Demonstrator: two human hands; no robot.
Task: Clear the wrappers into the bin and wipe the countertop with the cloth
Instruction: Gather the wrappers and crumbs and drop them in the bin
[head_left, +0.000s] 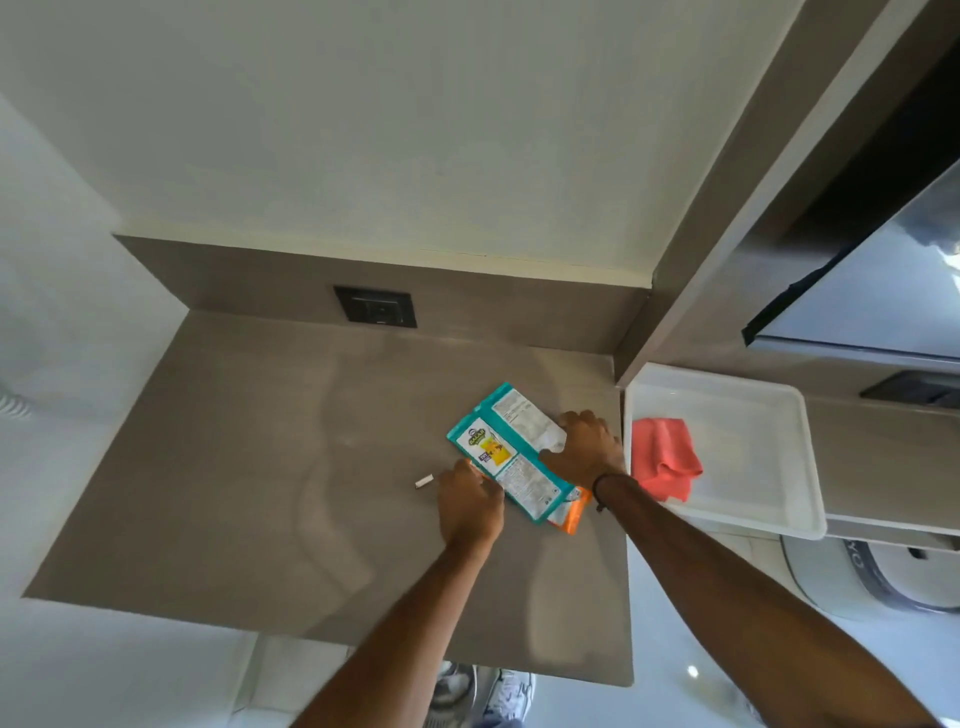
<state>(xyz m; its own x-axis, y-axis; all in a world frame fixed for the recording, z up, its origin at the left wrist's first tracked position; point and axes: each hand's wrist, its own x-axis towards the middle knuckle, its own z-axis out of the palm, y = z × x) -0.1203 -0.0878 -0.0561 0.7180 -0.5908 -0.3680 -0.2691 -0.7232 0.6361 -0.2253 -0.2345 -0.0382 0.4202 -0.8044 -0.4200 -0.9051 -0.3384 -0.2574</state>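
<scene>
A teal snack wrapper (506, 449) lies flat on the brown countertop (249, 467), with an orange wrapper (575, 512) partly hidden beneath it. My left hand (470, 501) grips the teal wrapper's near-left edge. My right hand (584, 447) presses on its right side, fingers bent over the wrapper. A small white scrap (424, 481) lies just left of my left hand. The pink cloth (665, 460) lies crumpled in a white tray (763, 452) to the right of the counter.
A dark wall socket (375, 306) sits in the backsplash. A grey cabinet panel (727, 208) rises at the right. A round white appliance (883, 577) stands on the floor below the tray. My shoes (483, 691) show under the counter's front edge.
</scene>
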